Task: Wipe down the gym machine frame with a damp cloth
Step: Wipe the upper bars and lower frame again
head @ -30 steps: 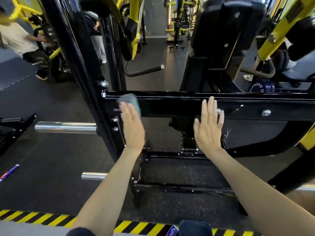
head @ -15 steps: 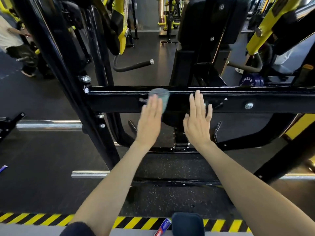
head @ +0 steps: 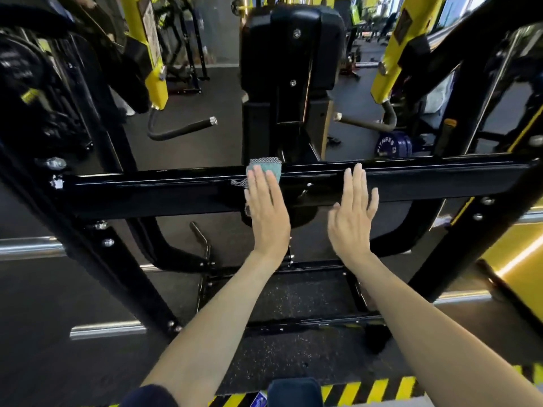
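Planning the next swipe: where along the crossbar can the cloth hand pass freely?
Widest bare run: the crossbar, from the cloth under the left hand out to the left upright. Another bare stretch lies between the right hand and the right upright. Crowded: the middle, where a small fitting sits between both flat hands.

White curved letters spell "FITNESS" on the face of the round blue weight plate [head: 392, 145], seen just beyond the top edge of the black steel gym machine frame [head: 147, 195], near its right end. The letters after that word are too blurred to read. The pale placard [head: 152, 30] on the left yellow post and the dark label [head: 404, 22] on the right yellow arm are illegible.
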`<state>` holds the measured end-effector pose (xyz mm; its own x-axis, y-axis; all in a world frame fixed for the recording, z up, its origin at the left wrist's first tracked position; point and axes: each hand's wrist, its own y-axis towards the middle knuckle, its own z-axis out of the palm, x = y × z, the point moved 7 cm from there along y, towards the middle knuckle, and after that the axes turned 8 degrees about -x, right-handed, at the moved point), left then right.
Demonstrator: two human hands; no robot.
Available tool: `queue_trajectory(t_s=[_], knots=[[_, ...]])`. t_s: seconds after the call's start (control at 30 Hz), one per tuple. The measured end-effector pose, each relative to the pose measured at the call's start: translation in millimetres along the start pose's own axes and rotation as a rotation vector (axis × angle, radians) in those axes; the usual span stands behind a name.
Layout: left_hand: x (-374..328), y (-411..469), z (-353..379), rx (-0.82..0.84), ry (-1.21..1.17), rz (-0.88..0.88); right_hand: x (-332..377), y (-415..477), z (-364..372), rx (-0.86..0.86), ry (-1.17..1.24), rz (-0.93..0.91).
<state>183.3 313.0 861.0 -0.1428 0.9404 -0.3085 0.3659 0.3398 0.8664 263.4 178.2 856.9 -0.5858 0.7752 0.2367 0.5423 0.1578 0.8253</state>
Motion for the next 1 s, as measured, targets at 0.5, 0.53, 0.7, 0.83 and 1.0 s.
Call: queue_trajectory(t_s=[0.5,0.53,0.7,0.83,1.0], knots=[[-22.2,-44.3,18.7,0.042,0.256,0.221,-26.2,19.1,3.5,-0.038,-0.024,-0.284],[-29.4,-44.8,18.9,-0.010,0.238,0.161,-27.1,21.1,5.1,-0.036,-0.041,-0.295],[-98.9,-30.4,58.1,-0.051,0.050,0.155,-29.4,28.0,0.8,-0.097,-0.130,-0.370],[-71.2,-15.9,38.5,-0.117,0.190,0.041,-33.9,34.3,3.2,-0.067,-0.140,-0.441],[-57.6,-33.2,44.5,-0.193,0.142,-0.077,-32.5,26.5,4.9,-0.107,-0.137,-0.460]])
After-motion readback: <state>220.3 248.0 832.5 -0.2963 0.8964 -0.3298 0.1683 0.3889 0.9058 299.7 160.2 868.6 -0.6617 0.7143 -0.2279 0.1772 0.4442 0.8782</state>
